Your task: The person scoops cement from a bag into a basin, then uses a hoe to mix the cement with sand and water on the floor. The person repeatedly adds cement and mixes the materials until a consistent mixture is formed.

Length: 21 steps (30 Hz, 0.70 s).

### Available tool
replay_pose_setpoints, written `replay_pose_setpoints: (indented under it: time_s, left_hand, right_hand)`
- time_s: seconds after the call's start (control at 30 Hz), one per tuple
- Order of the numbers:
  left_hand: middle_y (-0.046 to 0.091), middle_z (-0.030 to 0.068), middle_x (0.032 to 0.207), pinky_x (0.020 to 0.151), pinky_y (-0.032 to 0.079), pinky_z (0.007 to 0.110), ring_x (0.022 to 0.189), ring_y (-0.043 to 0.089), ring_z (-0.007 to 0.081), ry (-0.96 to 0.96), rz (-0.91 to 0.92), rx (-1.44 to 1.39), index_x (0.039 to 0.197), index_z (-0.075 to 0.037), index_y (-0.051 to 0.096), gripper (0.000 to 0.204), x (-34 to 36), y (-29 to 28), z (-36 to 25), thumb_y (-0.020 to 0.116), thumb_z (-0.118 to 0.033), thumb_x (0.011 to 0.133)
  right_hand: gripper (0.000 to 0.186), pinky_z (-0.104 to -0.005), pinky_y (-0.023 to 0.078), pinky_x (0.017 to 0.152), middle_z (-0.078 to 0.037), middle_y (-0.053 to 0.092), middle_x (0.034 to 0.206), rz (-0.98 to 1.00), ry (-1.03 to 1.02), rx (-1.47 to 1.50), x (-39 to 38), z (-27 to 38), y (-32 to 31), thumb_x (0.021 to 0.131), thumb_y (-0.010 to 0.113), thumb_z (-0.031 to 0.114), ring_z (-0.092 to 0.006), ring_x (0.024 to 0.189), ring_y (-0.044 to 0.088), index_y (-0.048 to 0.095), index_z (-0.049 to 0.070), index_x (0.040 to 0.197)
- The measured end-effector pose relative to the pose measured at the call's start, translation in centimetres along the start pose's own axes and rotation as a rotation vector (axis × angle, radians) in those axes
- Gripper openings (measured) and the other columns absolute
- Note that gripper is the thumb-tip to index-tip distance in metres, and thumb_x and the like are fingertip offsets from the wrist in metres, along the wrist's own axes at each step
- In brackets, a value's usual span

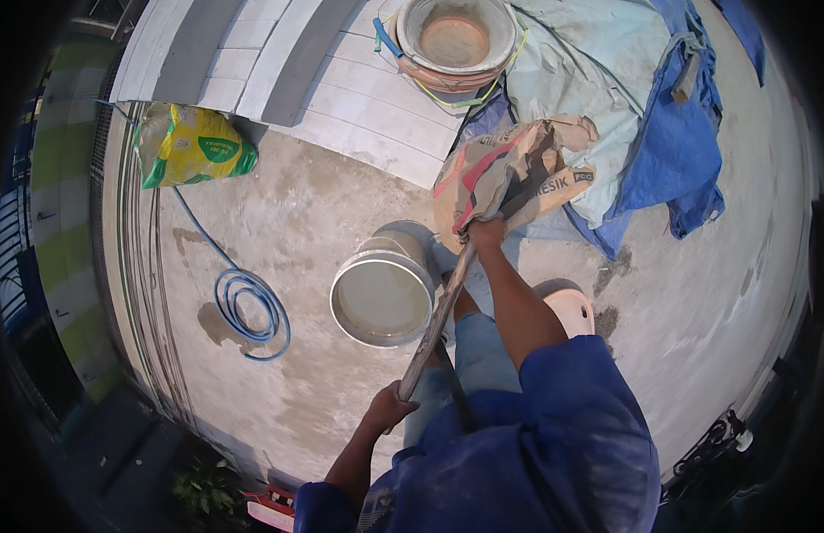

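Observation:
My left hand (pixel 390 409) is closed around the lower part of a long, worn wooden pole (pixel 437 322), low in front of my body. Farther up, my right hand (pixel 487 233) is closed at the pole's upper end, right against a crumpled brown paper sack (pixel 483 182) with a red stripe. Whether some of the sack's paper is also in that grip, I cannot tell. The pole's far end is hidden by the hand and sack. Just left of the pole stands a metal-rimmed bucket (pixel 383 256) with cloudy greyish liquid inside.
A blue hose (pixel 252 306) lies coiled at left, below a yellow-green sack (pixel 194 147). Grey steps (pixel 376 98) rise at the back, holding stacked basins (pixel 456 75). Blue and pale tarps (pixel 687 169) spread at far right. A pale plastic stool (pixel 567 311) stands beside my right arm.

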<state>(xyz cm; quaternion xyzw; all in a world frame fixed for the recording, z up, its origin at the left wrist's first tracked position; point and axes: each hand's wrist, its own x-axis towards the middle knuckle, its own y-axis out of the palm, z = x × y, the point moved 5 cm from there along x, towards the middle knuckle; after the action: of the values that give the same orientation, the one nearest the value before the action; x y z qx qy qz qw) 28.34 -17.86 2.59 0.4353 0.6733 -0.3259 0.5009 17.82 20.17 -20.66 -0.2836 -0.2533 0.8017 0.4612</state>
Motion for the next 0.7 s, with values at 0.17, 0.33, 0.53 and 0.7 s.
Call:
replay_pose_setpoints:
  time_s: [0.17, 0.33, 0.53, 0.7]
  left_hand:
    - [0.067, 0.0301, 0.095, 0.078, 0.053, 0.049, 0.092, 0.067, 0.0441, -0.093, -0.152, 0.149, 0.117, 0.003, 0.054, 0.060, -5.8, -0.4, -5.5, 0.075, -0.037, 0.077]
    - [0.067, 0.0296, 0.096, 0.080, 0.052, 0.048, 0.092, 0.067, 0.0430, -0.130, -0.068, 0.097, 0.117, 0.004, 0.054, 0.062, -9.7, -0.5, -7.4, 0.074, -0.040, 0.079]
    - [0.067, 0.0284, 0.100, 0.080, 0.052, 0.045, 0.092, 0.068, 0.0410, -0.205, -0.031, 0.063, 0.119, 0.005, 0.052, 0.065, -11.9, 1.2, -6.9, 0.075, -0.040, 0.079]
    - [0.066, 0.0290, 0.103, 0.082, 0.052, 0.044, 0.095, 0.067, 0.0404, -0.118, -0.032, 0.047, 0.123, 0.006, 0.049, 0.069, -9.6, 2.5, -7.1, 0.077, -0.041, 0.080]
  right_hand:
    - [0.045, -0.0376, 0.055, 0.059, -0.018, 0.069, 0.090, 0.345, 0.461, 0.149, -1.2, 4.5, -0.1, 0.079, 0.072, 0.023, -0.0262, 0.072, 0.070, 0.058, -0.007, 0.110]
    - [0.041, -0.0398, 0.053, 0.051, -0.019, 0.066, 0.083, 0.324, 0.525, 0.268, -2.2, 5.2, -1.8, 0.075, 0.073, 0.016, -0.0263, 0.059, 0.066, 0.058, -0.008, 0.105]
    - [0.030, -0.0372, 0.050, 0.046, -0.020, 0.065, 0.087, 0.550, 0.739, 0.240, -5.8, 1.6, 0.3, 0.079, 0.065, 0.010, -0.0264, 0.056, 0.065, 0.058, -0.006, 0.103]
    - [0.019, -0.0422, 0.050, 0.047, -0.016, 0.062, 0.076, 0.392, 0.553, 0.274, -2.8, -5.4, 3.8, 0.080, 0.066, 0.010, -0.0286, 0.055, 0.063, 0.059, -0.002, 0.093]
